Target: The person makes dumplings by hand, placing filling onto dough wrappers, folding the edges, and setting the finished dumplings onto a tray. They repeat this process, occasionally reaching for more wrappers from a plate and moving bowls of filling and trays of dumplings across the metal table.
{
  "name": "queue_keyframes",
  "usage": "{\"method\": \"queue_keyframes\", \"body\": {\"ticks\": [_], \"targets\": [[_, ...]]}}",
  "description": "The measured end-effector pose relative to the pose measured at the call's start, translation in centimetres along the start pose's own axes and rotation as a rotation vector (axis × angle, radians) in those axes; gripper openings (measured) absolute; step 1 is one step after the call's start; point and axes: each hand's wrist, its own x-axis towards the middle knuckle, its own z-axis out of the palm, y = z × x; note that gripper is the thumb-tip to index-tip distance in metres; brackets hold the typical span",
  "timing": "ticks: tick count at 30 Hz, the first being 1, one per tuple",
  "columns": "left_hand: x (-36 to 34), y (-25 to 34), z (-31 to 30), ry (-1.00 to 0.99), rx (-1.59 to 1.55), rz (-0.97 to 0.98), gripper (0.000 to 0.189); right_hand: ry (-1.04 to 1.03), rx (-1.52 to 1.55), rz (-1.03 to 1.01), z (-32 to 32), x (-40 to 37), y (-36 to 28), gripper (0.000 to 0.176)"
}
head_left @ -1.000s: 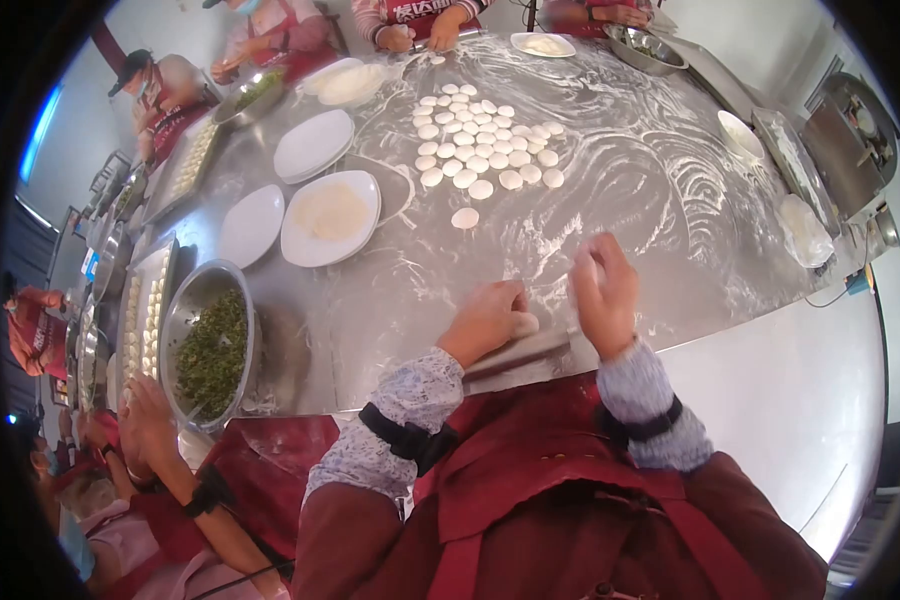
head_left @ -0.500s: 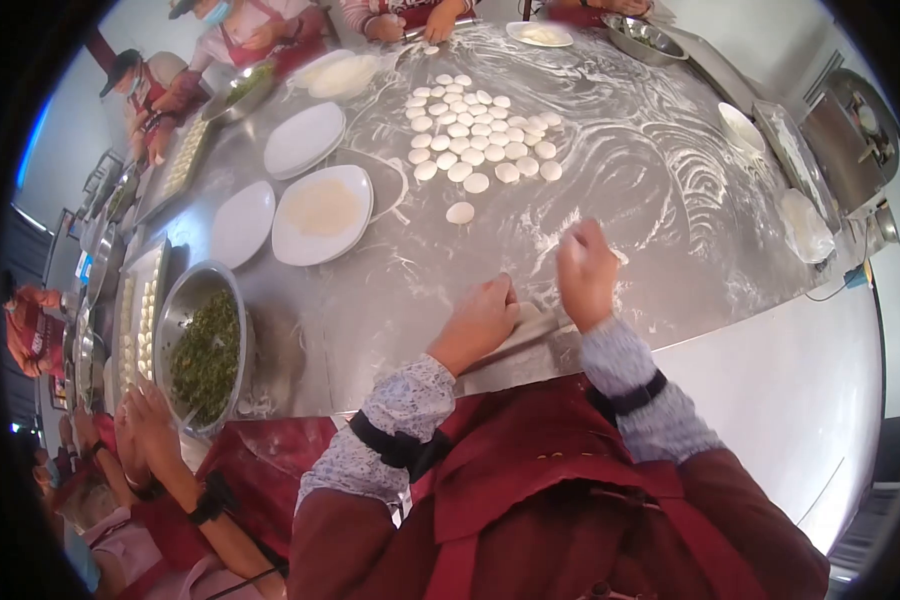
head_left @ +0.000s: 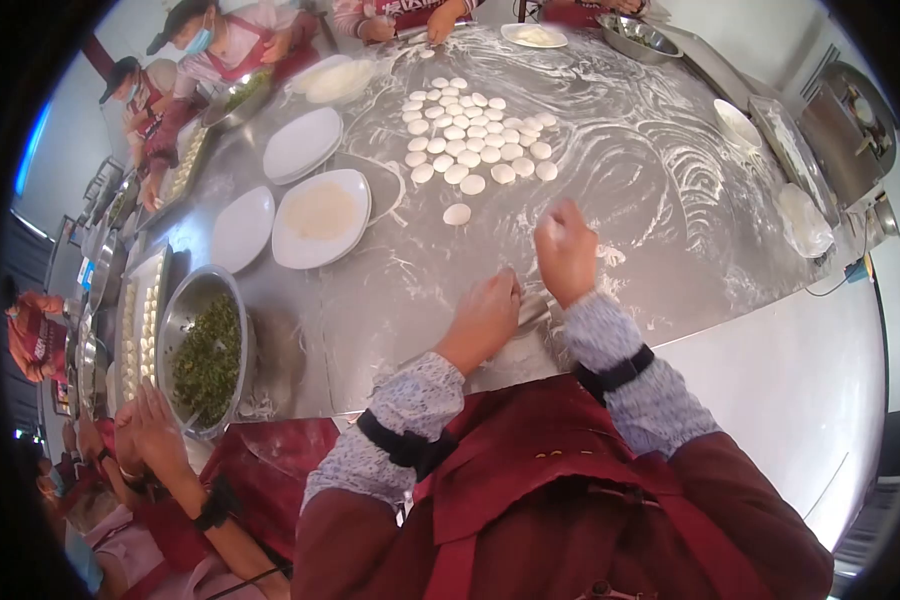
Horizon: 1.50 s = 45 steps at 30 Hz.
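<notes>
Both my hands are over the floured metal table, close to its front edge. My left hand is closed with its fingers curled; what it holds, if anything, is hidden. Beside its fingers shows a greyish cylinder that looks like part of a rolling pin. Up and to the right, my right hand is closed in a fist, and its contents cannot be made out. A single dough disc lies ahead of my hands. Beyond it several flattened dough discs are spread in a cluster.
White plates stand to the left, one holding pale wrappers. A steel bowl of green filling sits near left, beside a tray of dumplings. A co-worker's hands are next to the bowl. More co-workers line the far side.
My right hand has shifted left and slightly up. My left hand has moved a little, staying closed. At the far left, a co-worker leans in and reaches toward a tray.
</notes>
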Motion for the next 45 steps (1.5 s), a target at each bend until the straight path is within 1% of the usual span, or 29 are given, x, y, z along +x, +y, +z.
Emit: {"method": "queue_keyframes", "body": {"ticks": [1, 2, 4, 5, 7, 8, 9, 10, 11, 13, 15, 17, 19, 20, 22, 23, 26, 28, 29, 30, 31, 32, 34, 35, 37, 39, 42, 43, 45], "targets": [[0.4, 0.1, 0.2, 0.076, 0.01, -0.021, 0.013, 0.0, 0.002, -0.002, 1.1, 0.7, 0.0, 0.011], [0.6, -0.2, 0.4, 0.083, 0.012, -0.02, 0.013, -0.004, 0.004, -0.003, 1.6, 1.0, 0.0, 0.011], [0.9, -1.0, 0.7, 0.041, 0.142, 0.012, 0.014, 0.004, -0.045, 0.02, 0.7, 0.1, 0.0, 0.01], [0.7, -1.2, 0.4, 0.051, 0.141, 0.012, 0.014, 0.018, -0.098, 0.047, -0.2, -0.5, 0.1, 0.01], [-0.5, -2.0, -0.1, 0.005, 0.171, 0.127, 0.015, 0.003, -0.034, 0.062, -2.3, -2.5, 0.4, 0.01], [-0.8, -1.4, -0.8, -0.043, 0.087, 0.049, 0.015, 0.012, 0.019, 0.072, -3.1, -3.4, 0.6, 0.01], [-0.8, -1.4, -0.8, -0.052, 0.084, 0.045, 0.015, 0.021, 0.071, 0.089, -3.6, -4.0, 0.6, 0.009], [-1.0, -1.4, -0.5, -0.069, 0.033, 0.021, 0.015, 0.033, 0.011, 0.016, -3.6, -3.5, -0.2, 0.01], [-1.1, -1.0, -0.5, -0.085, -0.016, 0.002, 0.016, 0.035, 0.006, 0.027, -2.7, -2.9, -0.1, 0.01], [-0.2, 0.2, 0.1, -0.061, 0.031, 0.033, 0.015, -0.005, -0.019, 0.027, -0.4, -0.5, 0.1, 0.011], [0.9, 0.0, 1.1, 0.131, 0.062, 0.039, 0.015, 0.003, -0.027, 0.014, 1.0, 0.6, -0.1, 0.011], [1.2, -0.7, 1.2, 0.147, 0.068, 0.02, 0.015, -0.002, -0.032, 0.006, 0.9, 0.5, -0.2, 0.01], [0.8, -1.9, 0.7, -0.008, 0.228, 0.111, 0.015, -0.002, -0.061, 0.032, -1.3, -1.4, 0.5, 0.01], [0.4, -2.1, 0.3, -0.008, 0.226, 0.11, 0.015, -0.004, -0.063, 0.033, -2.3, -2.6, 0.8, 0.01], [-0.4, -2.1, -0.6, -0.038, 0.05, 0.003, 0.015, 0.003, 0.066, 0.085, -3.8, -4.3, 0.6, 0.011], [-0.6, -2.0, -0.5, -0.051, 0.046, -0.002, 0.015, 0.004, 0.061, 0.098, -3.7, -4.1, 0.5, 0.011], [-0.3, -1.2, 0.0, -0.015, 0.032, 0.042, 0.015, 0.008, -0.062, -0.015, -1.3, -1.3, 0.3, 0.013], [0.7, -0.9, 1.2, 0.089, 0.047, 0.027, 0.015, 0.018, -0.045, -0.04, 0.5, 0.2, 0.1, 0.013], [0.9, -1.1, 1.5, 0.097, 0.049, 0.026, 0.015, 0.02, -0.03, -0.054, 1.0, 0.5, -0.2, 0.013], [0.9, -1.5, 1.9, 0.129, 0.111, 0.085, 0.014, 0.022, -0.044, 0.004, 0.7, 0.3, -0.4, 0.013], [0.9, -1.7, 2.0, 0.163, 0.174, 0.144, 0.014, 0.017, -0.041, -0.004, 0.1, -0.3, -0.4, 0.013], [0.8, -1.7, 1.6, 0.172, 0.173, 0.142, 0.014, 0.015, -0.037, 0.017, -1.1, -1.2, -0.1, 0.013], [-0.1, -1.8, 0.4, 0.024, 0.156, 0.121, 0.013, 0.013, -0.035, 0.044, -2.9, -3.0, 0.4, 0.012], [-0.3, -1.7, -0.1, 0.019, 0.155, 0.12, 0.013, 0.019, 0.01, 0.045, -3.6, -3.9, 0.6, 0.012], [-1.1, -1.5, -0.3, -0.084, -0.064, -0.005, 0.013, 0.024, 0.05, 0.068, -3.8, -4.4, 0.5, 0.011], [-0.7, -1.1, 0.2, -0.075, -0.086, 0.035, 0.014, 0.016, 0.02, 0.017, -2.3, -2.1, -0.3, 0.011], [0.6, 0.1, 1.3, 0.116, -0.067, 0.05, 0.014, 0.009, -0.01, 0.0, 0.7, 0.3, -0.2, 0.01], [0.7, -0.2, 1.3, 0.123, -0.066, 0.049, 0.014, 0.006, -0.007, -0.005, 0.6, 0.1, -0.2, 0.01], [1.1, -0.9, 1.2, -0.033, 0.109, 0.085, 0.014, 0.022, -0.088, 0.042, -0.4, -0.8, 0.0, 0.009]]}}
